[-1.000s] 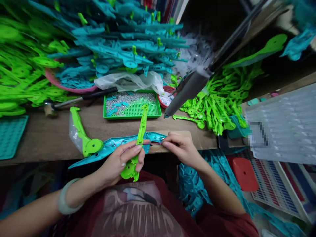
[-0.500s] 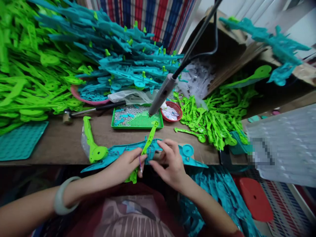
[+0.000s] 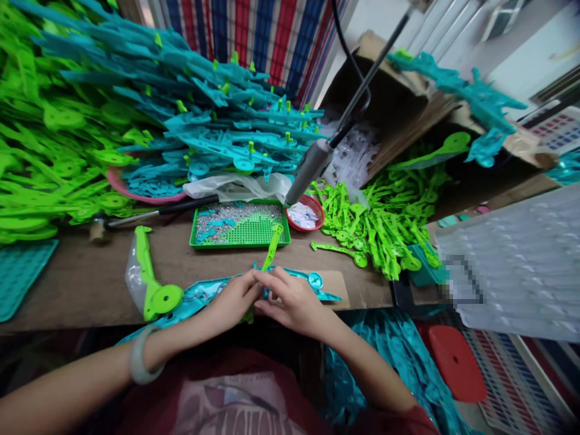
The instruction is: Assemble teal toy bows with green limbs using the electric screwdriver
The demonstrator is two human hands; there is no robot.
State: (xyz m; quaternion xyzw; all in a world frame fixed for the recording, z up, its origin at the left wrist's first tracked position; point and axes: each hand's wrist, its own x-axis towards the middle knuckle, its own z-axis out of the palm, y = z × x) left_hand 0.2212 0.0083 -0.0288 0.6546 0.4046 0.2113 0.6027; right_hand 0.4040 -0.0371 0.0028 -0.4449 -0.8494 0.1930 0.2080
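Observation:
My left hand (image 3: pixel 233 296) and my right hand (image 3: pixel 290 299) meet at the front edge of the wooden bench (image 3: pixel 90 278). Both pinch a long teal plastic part (image 3: pixel 312 281) with a narrow green plastic arm (image 3: pixel 273 243) standing up from it between the fingertips. The left fingers close on the green arm's lower end. The right fingers press on the teal part beside it. A pale bangle (image 3: pixel 139 364) sits on my left wrist. Another green piece with a round disc (image 3: pixel 156 293) lies on the teal part's left end.
A green tray of small screws (image 3: pixel 240 225) and a small red basket (image 3: pixel 306 214) sit behind the hands. A hanging powered screwdriver (image 3: pixel 312 166) points down there. Heaps of green (image 3: pixel 45 151) and teal parts (image 3: pixel 217 121) fill the back. A hammer (image 3: pixel 149 212) lies left.
The view tilted up and the hands came closer together over the joint of the two parts. The right hand slid left along the teal part toward the green arm.

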